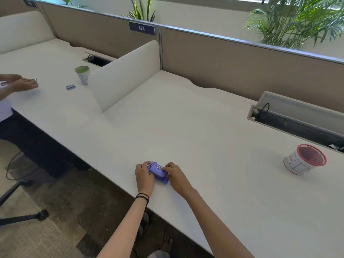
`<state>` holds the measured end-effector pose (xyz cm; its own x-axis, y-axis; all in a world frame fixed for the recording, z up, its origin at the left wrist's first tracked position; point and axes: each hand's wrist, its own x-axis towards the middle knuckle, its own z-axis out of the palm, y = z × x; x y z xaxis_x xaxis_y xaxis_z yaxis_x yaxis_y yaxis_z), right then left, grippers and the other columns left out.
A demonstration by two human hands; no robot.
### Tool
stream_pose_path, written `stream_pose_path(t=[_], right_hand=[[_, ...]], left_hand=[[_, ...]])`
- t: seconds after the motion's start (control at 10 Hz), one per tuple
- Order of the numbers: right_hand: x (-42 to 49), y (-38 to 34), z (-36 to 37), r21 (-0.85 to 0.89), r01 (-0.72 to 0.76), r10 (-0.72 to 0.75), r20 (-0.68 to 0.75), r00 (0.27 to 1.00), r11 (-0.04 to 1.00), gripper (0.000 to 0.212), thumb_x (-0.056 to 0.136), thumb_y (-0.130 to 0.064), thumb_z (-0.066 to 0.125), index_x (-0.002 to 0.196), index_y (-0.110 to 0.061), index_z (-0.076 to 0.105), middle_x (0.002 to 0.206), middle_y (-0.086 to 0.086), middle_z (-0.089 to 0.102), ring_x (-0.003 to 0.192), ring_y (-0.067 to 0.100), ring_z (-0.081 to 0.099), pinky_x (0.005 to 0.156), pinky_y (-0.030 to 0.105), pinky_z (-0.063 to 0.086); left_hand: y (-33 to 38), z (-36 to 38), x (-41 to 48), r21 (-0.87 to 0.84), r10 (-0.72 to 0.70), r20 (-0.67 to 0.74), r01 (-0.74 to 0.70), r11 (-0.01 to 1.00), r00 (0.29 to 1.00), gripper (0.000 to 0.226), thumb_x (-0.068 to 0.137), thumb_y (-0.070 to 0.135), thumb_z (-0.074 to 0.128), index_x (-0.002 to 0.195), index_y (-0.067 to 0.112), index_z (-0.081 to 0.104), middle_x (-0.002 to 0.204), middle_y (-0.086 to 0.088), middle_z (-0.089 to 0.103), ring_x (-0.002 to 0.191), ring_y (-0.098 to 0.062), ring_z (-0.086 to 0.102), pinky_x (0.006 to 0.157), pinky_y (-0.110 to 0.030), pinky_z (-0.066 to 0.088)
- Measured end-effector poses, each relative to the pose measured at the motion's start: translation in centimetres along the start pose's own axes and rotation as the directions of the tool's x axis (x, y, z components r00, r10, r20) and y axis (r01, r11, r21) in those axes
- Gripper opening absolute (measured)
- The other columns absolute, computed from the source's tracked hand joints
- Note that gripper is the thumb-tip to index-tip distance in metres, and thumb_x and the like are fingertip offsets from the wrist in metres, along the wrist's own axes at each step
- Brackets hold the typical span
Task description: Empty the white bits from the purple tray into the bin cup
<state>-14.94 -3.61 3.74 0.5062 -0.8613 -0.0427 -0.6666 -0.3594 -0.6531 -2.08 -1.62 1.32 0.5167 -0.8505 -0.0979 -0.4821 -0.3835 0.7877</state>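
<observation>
A small purple tray (157, 171) lies on the white desk (186, 131) close to its near edge. My left hand (144, 175) grips its left side and my right hand (176, 176) grips its right side. Both sets of fingers curl over the tray, so its contents are mostly hidden; only a couple of thin pale strips show on top. The bin cup (305, 159), white with a red rim and "BIN" written on it, stands far to the right on the desk, well apart from both hands.
A white divider panel (122, 75) rises at the desk's left-middle. An open cable trough (297, 121) runs behind the bin cup. At the neighbouring desk are another person's hands (20, 83), a green-rimmed cup (82, 74) and a small blue item (70, 86).
</observation>
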Motion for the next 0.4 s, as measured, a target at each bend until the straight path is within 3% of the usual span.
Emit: stream_pose_path(t=[0.2,0.3,0.4], right_hand=[[-0.3,0.3,-0.3,0.004,-0.021,0.021,0.009,1.0,1.0,0.039,0.081,0.009,0.043,0.112,-0.004,0.063,0.107,0.019,0.058,0.094,0.033,0.053,0.08,0.037,0.046],[-0.5,0.3,-0.8,0.022,-0.046,0.046,0.03,0.999,0.999,0.039,0.083,0.009,0.043,0.114,-0.004,0.063,0.111,0.017,0.058,0.098,0.031,0.054,0.082,0.035,0.045],[-0.3,0.7,-1.6,0.055,-0.091,0.09,0.014,0.996,0.994,0.035,0.086,0.002,0.049,0.117,-0.007,0.062,0.118,0.012,0.056,0.105,0.026,0.054,0.084,0.028,0.042]], left_hand=[[-0.1,0.0,0.2,0.09,0.032,0.037,-0.036,0.995,0.999,0.036,0.084,-0.006,0.05,0.117,0.008,0.059,0.112,-0.018,0.052,0.105,-0.03,0.045,0.088,-0.034,0.043],[-0.2,-0.8,1.5,0.178,0.035,0.214,-0.074,0.981,0.976,0.044,0.085,-0.005,0.044,0.124,0.011,0.057,0.117,-0.02,0.05,0.11,-0.035,0.048,0.094,-0.034,0.041],[0.0,-1.9,3.9,0.303,-0.012,0.42,-0.128,0.944,0.908,0.047,0.086,-0.002,0.041,0.13,0.012,0.052,0.126,-0.021,0.05,0.116,-0.036,0.052,0.103,-0.039,0.04]])
